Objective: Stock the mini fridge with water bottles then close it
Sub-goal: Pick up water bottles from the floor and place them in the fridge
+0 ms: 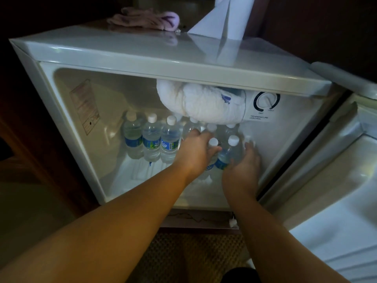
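The white mini fridge (67, 111) stands open, its door (334, 180) swung out to the right. Three clear water bottles with blue labels (152, 137) stand in a row at the back left. More bottles stand behind my hands under the frosted freezer box (195, 103). My left hand (195, 152) grips a white-capped bottle (213, 142) inside the fridge. My right hand (243, 168) holds a second bottle (227, 155), tilted, just to its right. Both bottles sit near the fridge floor at the front right.
A temperature dial (266, 101) is on the inner right wall. On top of the fridge lie a pink cloth (146, 18) and a white paper roll (228, 15). Dark wood surrounds the fridge; a woven mat (189, 254) lies below.
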`<state>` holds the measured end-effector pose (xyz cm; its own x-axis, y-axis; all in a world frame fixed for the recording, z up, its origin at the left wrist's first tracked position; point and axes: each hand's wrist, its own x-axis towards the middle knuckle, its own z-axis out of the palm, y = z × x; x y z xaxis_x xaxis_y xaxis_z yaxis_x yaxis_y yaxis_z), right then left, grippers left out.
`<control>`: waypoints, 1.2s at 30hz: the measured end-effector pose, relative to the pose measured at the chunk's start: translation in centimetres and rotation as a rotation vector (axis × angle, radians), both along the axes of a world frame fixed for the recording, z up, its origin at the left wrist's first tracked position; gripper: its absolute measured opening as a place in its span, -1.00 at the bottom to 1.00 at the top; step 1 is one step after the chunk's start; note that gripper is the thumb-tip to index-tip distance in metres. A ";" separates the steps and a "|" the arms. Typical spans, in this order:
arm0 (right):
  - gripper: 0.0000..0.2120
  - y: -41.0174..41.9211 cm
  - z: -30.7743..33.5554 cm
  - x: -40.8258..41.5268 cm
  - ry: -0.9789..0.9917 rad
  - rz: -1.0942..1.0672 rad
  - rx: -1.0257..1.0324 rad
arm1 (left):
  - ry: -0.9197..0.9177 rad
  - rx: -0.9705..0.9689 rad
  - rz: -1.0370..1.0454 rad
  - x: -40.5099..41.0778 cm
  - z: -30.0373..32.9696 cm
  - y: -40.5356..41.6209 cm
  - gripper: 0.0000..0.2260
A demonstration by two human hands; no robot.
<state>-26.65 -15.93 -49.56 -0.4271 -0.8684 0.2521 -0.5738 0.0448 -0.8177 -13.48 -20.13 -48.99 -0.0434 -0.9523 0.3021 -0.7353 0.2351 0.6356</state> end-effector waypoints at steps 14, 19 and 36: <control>-0.20 3.1 -5.3 0.8 0.650 0.714 0.845 | 0.000 0.096 0.090 -0.3 0.5 -1.4 -0.42; -0.19 2.3 -7.2 0.9 0.742 0.804 0.906 | 0.016 0.090 0.071 0.5 0.1 -1.3 -0.43; -0.10 4.0 -10.6 0.9 0.713 0.728 0.816 | -0.038 0.141 0.107 7.4 -3.1 8.0 -0.51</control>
